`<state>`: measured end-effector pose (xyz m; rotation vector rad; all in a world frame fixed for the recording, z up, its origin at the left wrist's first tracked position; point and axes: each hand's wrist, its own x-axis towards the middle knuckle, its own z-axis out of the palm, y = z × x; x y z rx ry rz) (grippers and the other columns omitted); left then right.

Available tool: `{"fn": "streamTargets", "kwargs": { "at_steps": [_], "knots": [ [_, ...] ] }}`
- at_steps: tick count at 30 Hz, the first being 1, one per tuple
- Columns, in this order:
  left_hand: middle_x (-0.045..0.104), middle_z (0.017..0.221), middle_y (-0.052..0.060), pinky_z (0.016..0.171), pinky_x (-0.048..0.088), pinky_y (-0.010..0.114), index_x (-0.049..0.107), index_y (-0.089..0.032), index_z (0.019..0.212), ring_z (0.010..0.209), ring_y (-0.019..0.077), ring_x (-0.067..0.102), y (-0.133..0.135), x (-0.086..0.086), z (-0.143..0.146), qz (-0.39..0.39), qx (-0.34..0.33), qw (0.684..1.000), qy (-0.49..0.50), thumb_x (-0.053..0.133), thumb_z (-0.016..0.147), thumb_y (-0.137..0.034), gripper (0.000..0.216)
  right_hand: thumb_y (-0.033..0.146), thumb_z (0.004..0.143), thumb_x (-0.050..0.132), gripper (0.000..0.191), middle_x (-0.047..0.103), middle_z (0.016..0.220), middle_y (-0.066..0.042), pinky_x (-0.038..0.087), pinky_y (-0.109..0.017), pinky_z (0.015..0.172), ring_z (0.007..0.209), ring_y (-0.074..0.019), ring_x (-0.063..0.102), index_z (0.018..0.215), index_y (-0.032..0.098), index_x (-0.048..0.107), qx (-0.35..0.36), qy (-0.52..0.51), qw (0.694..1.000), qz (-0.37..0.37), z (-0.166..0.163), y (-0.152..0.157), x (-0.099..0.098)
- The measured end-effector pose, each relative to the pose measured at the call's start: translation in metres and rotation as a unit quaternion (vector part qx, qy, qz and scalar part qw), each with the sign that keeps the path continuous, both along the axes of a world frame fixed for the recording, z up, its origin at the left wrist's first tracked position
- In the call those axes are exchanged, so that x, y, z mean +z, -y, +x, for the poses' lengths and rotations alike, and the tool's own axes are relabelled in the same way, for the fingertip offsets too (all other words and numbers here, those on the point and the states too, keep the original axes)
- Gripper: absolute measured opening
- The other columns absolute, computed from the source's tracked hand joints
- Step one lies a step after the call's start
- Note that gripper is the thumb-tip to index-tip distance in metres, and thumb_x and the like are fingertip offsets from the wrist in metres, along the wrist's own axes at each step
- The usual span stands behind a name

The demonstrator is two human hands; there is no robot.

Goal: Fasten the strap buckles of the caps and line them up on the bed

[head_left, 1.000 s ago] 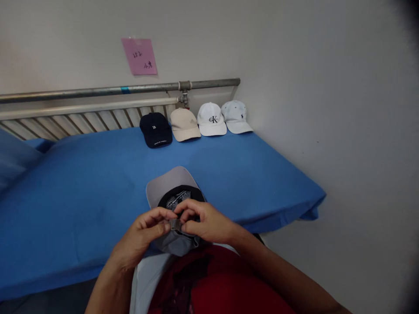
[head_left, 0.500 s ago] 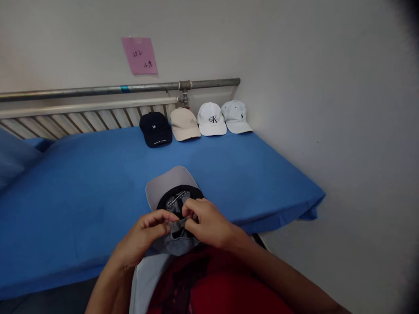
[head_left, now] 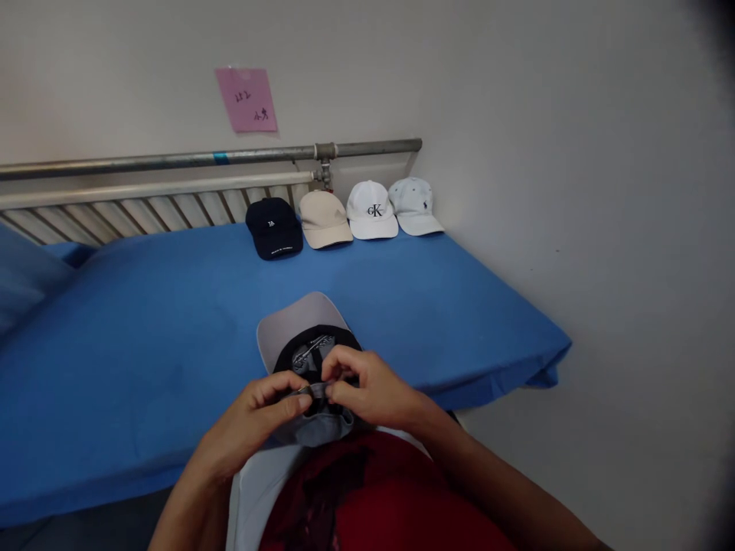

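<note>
A grey baseball cap [head_left: 298, 320] lies upside down at the near edge of the blue-covered table, its brim pointing away from me and its dark lining showing. My left hand [head_left: 258, 413] pinches the adjustment strap [head_left: 319, 393] at the back of the cap between thumb and fingers. From the other side, my right hand [head_left: 370, 386] is closed on the same strap, close to the left fingertips. The fingers hide parts of the strap and its buckle.
Along the back of the blue cloth [head_left: 143, 337] stand a navy cap [head_left: 274, 229], a beige cap [head_left: 325, 220], a white cap [head_left: 371, 210] and a pale blue cap [head_left: 414, 207]. Behind them are a radiator [head_left: 189, 207] and a pipe [head_left: 143, 164], with a pink note [head_left: 246, 99] above.
My left thumb has slid a little to the right along the strap, and my right fingers have shifted slightly. The grey cap stays in place, as do the caps at the back.
</note>
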<state>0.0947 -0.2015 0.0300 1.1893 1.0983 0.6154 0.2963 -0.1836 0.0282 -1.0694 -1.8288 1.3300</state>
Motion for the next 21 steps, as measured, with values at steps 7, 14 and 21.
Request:
{"fn": "streamTargets", "kwargs": {
  "at_steps": [7, 14, 21],
  "knots": [
    [0.051, 0.064, -0.003, 0.059, 0.031, 0.023, 0.065, -0.021, 0.073, 0.063, 0.012, 0.041, 0.001, -0.005, -0.011, 0.027, 0.009, 1.0, -0.01, 0.066, 0.078, -0.035, 0.015, 0.009, 0.069, 0.062, 0.017, 0.056, 0.074, 0.004, 0.041, -0.022, 0.064, 0.069, -0.0099, 0.051, 0.082, 0.019, 0.062, 0.016, -0.051, 0.998, -0.035, 0.01, -0.004, 0.009],
    [0.052, 0.066, -0.002, 0.061, 0.032, 0.024, 0.067, -0.021, 0.074, 0.064, 0.0124, 0.041, 0.0, -0.004, -0.017, 0.058, 0.036, 0.998, 0.0, 0.066, 0.077, -0.035, 0.014, 0.011, 0.07, 0.066, 0.025, 0.067, 0.089, 0.0, 0.044, -0.03, 0.08, 0.085, -0.0152, 0.059, 0.092, 0.022, 0.067, 0.043, 0.083, 0.991, 0.091, 0.02, -0.006, 0.011],
    [0.059, 0.073, -0.001, 0.065, 0.035, 0.024, 0.067, -0.021, 0.079, 0.069, 0.0126, 0.046, -0.002, -0.007, -0.021, 0.043, 0.06, 0.997, 0.021, 0.068, 0.078, -0.034, 0.012, 0.016, 0.079, 0.061, 0.012, 0.068, 0.081, 0.002, 0.044, -0.024, 0.071, 0.078, -0.0124, 0.06, 0.086, 0.021, 0.07, 0.057, 0.02, 0.998, -0.016, 0.025, -0.01, 0.006]
  ]
}}
